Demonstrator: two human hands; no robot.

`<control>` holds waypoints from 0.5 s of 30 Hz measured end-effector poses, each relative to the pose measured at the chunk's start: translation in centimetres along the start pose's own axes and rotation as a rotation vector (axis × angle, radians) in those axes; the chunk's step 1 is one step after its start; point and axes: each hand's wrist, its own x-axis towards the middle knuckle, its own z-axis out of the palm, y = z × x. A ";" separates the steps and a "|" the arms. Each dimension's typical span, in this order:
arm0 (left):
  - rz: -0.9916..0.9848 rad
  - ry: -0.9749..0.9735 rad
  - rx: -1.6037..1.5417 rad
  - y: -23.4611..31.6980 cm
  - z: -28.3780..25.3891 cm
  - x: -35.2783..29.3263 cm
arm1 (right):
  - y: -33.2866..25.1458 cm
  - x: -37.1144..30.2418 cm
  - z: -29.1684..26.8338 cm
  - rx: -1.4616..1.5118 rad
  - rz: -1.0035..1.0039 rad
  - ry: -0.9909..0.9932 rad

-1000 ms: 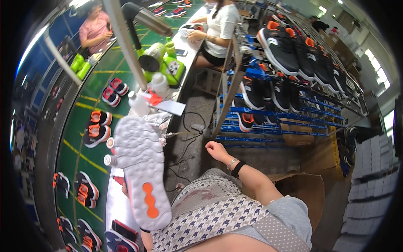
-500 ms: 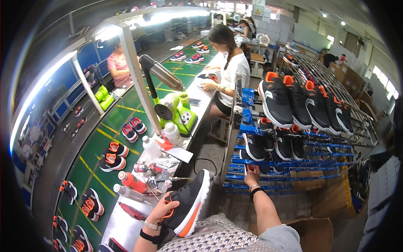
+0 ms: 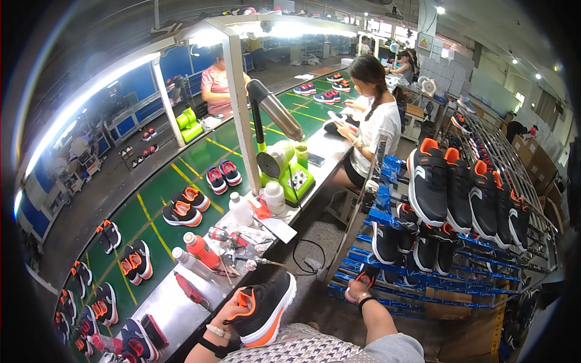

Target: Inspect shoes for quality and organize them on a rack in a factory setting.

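Observation:
My left hand (image 3: 229, 316) is closed round the heel end of a black sneaker (image 3: 269, 307) with orange lining and a white and orange sole. This sneaker is tilted toe up in front of my body, beside the metal worktop. My right hand (image 3: 357, 290) reaches to the lower level of the shoe rack (image 3: 387, 213) and grips another black sneaker (image 3: 368, 273) with orange lining. Its fingers are partly hidden by that shoe. More black sneakers (image 3: 427, 184) stand on the rack above.
A worktop (image 3: 160, 311) at my left holds bottles (image 3: 203, 249), a red tool (image 3: 190, 289) and a green machine (image 3: 284, 169). Beyond it runs a green conveyor (image 3: 151, 224) with several pairs of shoes. A co-worker (image 3: 378, 121) sits ahead, handling a shoe; another person (image 3: 218, 88) is across the conveyor.
The view has swung left. My right hand has drawn slightly back toward me with the rack sneaker, which shows more now. The sneaker in my left hand has shifted lower and left.

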 end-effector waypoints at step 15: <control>0.074 -0.012 0.497 -2.1 6.0 9.1 | -15.5 -20.9 -13.6 1.011 -0.402 -0.494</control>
